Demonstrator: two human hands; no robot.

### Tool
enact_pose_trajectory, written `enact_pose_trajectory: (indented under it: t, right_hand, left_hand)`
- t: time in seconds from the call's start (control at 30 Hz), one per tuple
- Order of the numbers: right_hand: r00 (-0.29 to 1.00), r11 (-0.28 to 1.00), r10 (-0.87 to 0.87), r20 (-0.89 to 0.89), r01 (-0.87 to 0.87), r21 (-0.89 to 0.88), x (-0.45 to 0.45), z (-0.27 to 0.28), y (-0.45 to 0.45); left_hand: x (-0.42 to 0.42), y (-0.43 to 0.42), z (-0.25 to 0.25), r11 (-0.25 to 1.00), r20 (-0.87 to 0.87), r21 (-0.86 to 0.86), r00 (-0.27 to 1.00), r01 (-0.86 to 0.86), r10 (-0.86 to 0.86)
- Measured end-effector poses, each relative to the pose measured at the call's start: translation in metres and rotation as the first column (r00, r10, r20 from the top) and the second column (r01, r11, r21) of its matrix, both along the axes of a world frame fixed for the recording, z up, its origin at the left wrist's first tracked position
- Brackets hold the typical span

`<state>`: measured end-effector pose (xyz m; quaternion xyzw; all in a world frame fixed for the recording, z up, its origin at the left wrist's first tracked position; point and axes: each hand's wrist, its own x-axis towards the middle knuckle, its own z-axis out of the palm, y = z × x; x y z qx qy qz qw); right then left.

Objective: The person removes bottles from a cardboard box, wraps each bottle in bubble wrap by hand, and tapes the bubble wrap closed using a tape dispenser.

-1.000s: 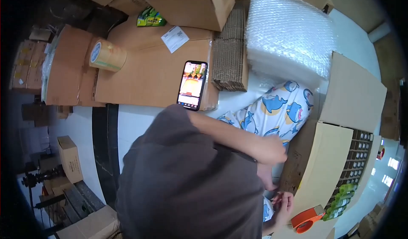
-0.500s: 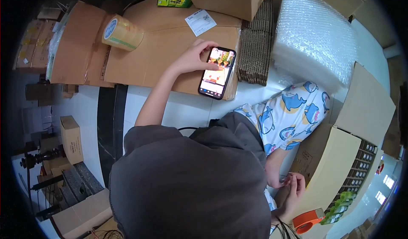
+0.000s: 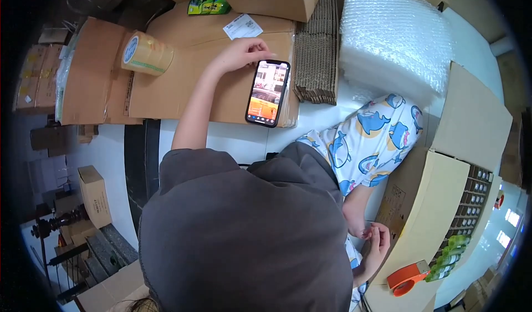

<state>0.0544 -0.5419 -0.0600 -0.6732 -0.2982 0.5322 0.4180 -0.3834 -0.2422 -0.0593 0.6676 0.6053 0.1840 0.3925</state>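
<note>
- While the left hand (image 3: 241, 56) sat upper centre of frame, its fingers were loosely bent, half open, with nothing visibly gripped; fingertips were at the phone's top edge, contact couldn't be confirmed.
- Phone (image 3: 268, 93) was upper centre, screen lit, near the right end of a large carton (image 3: 194, 98); couldn't tell if flat or propped.
- Right hand (image 3: 378, 244) was lower right, fingers curled in beside a bare foot (image 3: 354, 215); couldn't tell if it held anything.
- Carton top also had a tape roll (image 3: 152, 56) upper left, plus a white label (image 3: 243, 27) and green packet (image 3: 209, 1) above the phone.
- Corrugated stack (image 3: 317, 51) stood just right of the phone, bubble wrap (image 3: 393, 34) beyond it.
- Orange tape dispenser (image 3: 407, 277) was lower right, beside green bottles (image 3: 449, 259).
</note>
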Motion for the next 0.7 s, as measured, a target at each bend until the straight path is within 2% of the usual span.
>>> enact_pose_trajectory:
  t: [0.07,0.1,0.17,0.2,0.3,0.33,0.43,0.57,0.7]
  right_hand:
    - [1.000,1.000,-0.019,0.002,0.019,0.001,0.005,-0.004,-0.004]
    - [0.999,0.999,-0.033,0.006,0.033,0.002,0.009,-0.007,-0.006]
    - [0.997,0.997,-0.071,0.009,0.071,0.014,0.010,-0.008,-0.008]
    - [0.996,0.997,-0.079,0.036,0.078,0.009,0.009,-0.007,-0.007]
    - [0.986,0.990,-0.138,0.095,0.137,0.022,0.009,-0.007,-0.008]
    - [0.984,0.990,-0.143,0.105,0.143,0.010,0.009,-0.009,-0.011]
    - [0.974,0.982,-0.190,0.127,0.191,0.003,0.010,-0.019,-0.023]
    - [0.955,0.966,-0.248,0.161,0.257,-0.037,0.008,-0.037,-0.039]
    - [0.932,0.938,-0.338,0.135,0.345,-0.033,0.006,-0.037,-0.038]
  left_hand:
    - [0.011,0.007,0.018,0.996,-0.111,0.092,0.994,0.008,0.002]
    - [0.025,0.011,0.028,0.995,-0.110,0.094,0.994,0.022,-0.012]
    - [0.069,0.024,0.049,0.920,-0.064,0.390,0.998,0.038,-0.014]
    - [0.089,0.032,0.057,0.915,-0.064,0.399,0.997,0.061,-0.039]
    - [0.150,0.056,0.077,0.806,-0.247,0.391,0.895,0.444,-0.373]
    - [0.161,0.068,0.075,0.785,-0.247,0.407,0.883,0.468,-0.399]
    - [0.192,0.122,0.045,0.638,-0.434,0.555,0.840,0.534,-0.325]
    - [0.240,0.141,0.032,0.444,-0.461,0.699,0.828,0.561,-0.320]
    - [0.299,0.130,0.034,0.428,-0.507,0.640,0.769,0.638,-0.389]
